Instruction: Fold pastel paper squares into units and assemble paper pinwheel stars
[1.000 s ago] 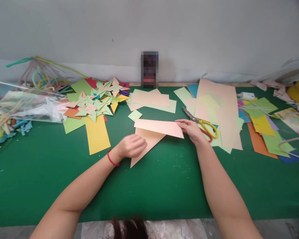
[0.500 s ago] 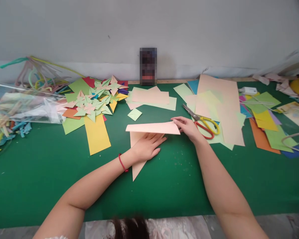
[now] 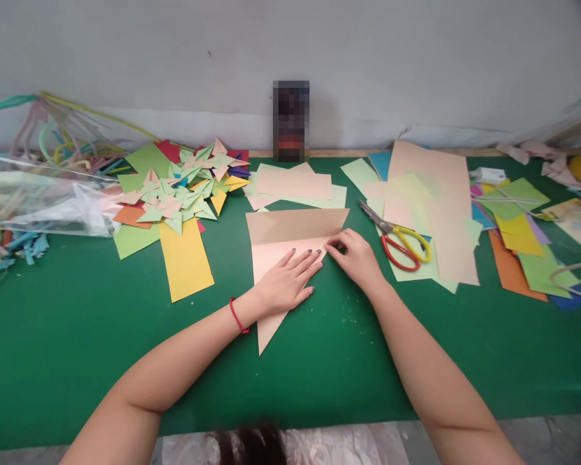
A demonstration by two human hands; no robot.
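Observation:
A pale pink sheet of paper (image 3: 297, 226) lies before me with a crease across its upper part. Beyond the crease a strip stands tilted up, while a pointed corner reaches toward me. Flat on the sheet, fingers spread, rests my left hand (image 3: 288, 278), a red cord around its wrist. My right hand (image 3: 353, 255) pinches the paper's right edge at the end of the crease between thumb and index finger. Scissors (image 3: 397, 239) with one red and one yellow handle lie right of that hand, on pale green paper.
Folded paper stars (image 3: 184, 194) are heaped at the left, above a yellow sheet (image 3: 186, 265). Plastic bags of coloured strips (image 3: 43, 206) sit farther left. A blurred-out upright device (image 3: 291, 123) leans on the wall. Large pink paper (image 3: 428, 206) and coloured sheets (image 3: 518, 236) lie right.
The upper strip of pink paper has swung up and away from me, covering most of the small green folded square. My right hand has come down and left along the edge; my left hand stays.

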